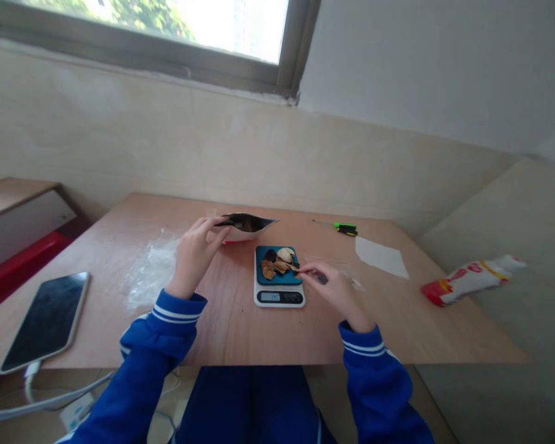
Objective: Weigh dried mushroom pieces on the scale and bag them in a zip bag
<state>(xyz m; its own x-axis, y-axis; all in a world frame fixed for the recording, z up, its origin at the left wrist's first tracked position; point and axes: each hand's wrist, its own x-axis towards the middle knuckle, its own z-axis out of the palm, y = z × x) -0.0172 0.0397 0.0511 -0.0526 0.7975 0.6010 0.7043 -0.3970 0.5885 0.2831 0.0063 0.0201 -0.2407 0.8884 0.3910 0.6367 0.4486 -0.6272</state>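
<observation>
A small white kitchen scale [279, 296] with a blue top stands in the middle of the wooden table [240, 320]. Several dried pieces [277, 261], brown, dark and pale, lie on its platform. My left hand [195, 254] is closed on the edge of an open foil pouch [246, 224], held just behind the scale. My right hand [333, 288] is at the scale's right side, its fingers pinched on a thin stick-like tool [292, 266] whose tip touches the pieces.
A smartphone [46, 320] on a white cable lies at the table's left. Clear plastic bags [150, 271] sit left of my left hand. A green-handled tool [346, 229], white paper [382, 256] and a red-white packet [472, 279] are to the right.
</observation>
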